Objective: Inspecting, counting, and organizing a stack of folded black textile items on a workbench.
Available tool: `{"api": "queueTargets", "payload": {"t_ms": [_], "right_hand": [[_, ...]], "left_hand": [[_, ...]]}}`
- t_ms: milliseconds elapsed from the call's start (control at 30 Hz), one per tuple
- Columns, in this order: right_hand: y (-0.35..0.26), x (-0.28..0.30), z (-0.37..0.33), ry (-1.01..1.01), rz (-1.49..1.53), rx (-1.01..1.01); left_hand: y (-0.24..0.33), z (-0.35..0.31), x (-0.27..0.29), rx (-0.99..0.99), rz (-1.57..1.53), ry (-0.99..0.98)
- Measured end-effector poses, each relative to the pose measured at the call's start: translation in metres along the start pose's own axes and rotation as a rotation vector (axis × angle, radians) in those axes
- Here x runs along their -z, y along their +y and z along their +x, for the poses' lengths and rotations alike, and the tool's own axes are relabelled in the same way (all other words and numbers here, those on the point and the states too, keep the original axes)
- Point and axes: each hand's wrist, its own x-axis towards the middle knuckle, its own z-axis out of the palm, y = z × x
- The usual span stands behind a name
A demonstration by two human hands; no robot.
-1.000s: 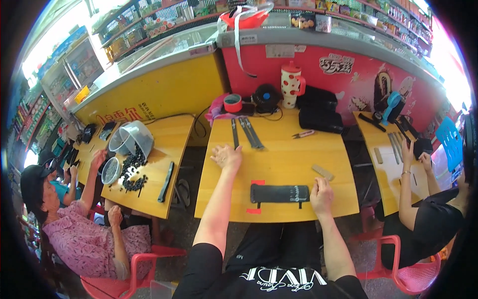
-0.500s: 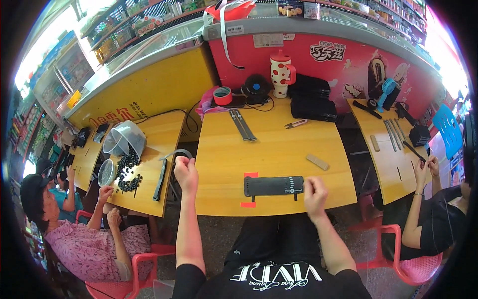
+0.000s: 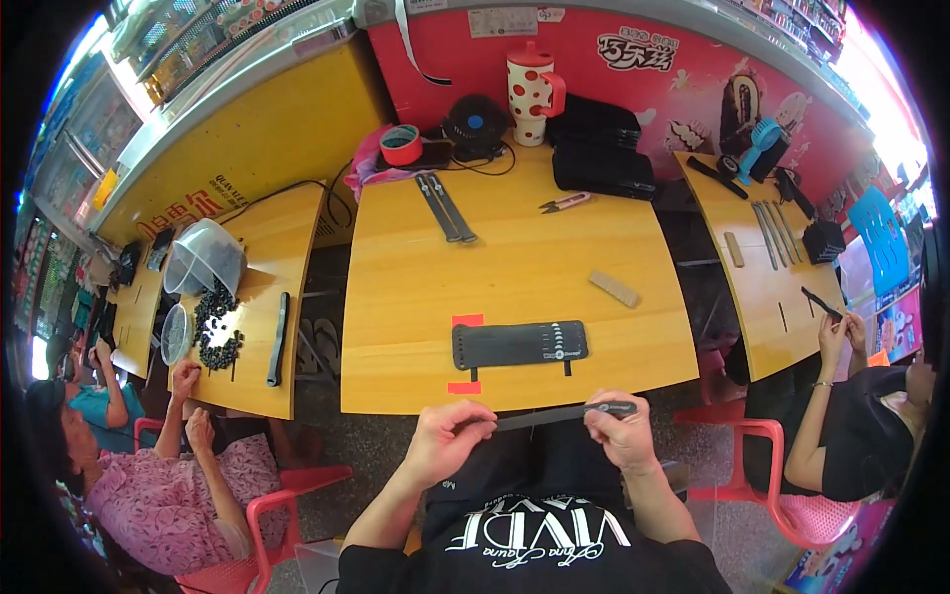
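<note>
My left hand (image 3: 450, 436) and right hand (image 3: 619, 428) pinch a dark grey strap (image 3: 539, 417) near its ends, just off the yellow table's (image 3: 411, 297) near edge; probably light, flexible and smooth, it should suit fingertip holds there.

L hand (image 3: 445, 438) hides left end of the dk grey strap (image 3: 539, 417), lower ctr; R hand (image 3: 623, 436) covers pt nr its right end. White ribbon (image 3: 407, 45) cut by top edge. Blk bits (image 3: 220, 354), mid-left, too small to ID.
</note>
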Motion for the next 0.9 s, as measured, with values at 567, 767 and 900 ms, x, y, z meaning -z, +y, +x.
{"api": "queueTargets", "payload": {"t_ms": [567,767,900], "right_hand": [[0.001,0.013,0.036,0.226,-0.476,0.275],[0.005,0.008,0.047,0.285,-0.603,0.355],[0.008,0.01,0.057,0.213,-0.741,0.403]], "left_hand": [[-0.042,0.033,0.008,0.135,-0.348,0.318],[-0.038,0.043,0.016,0.271,-0.345,0.343],[-0.041,0.047,0.019,0.293,-0.303,0.394]]}}
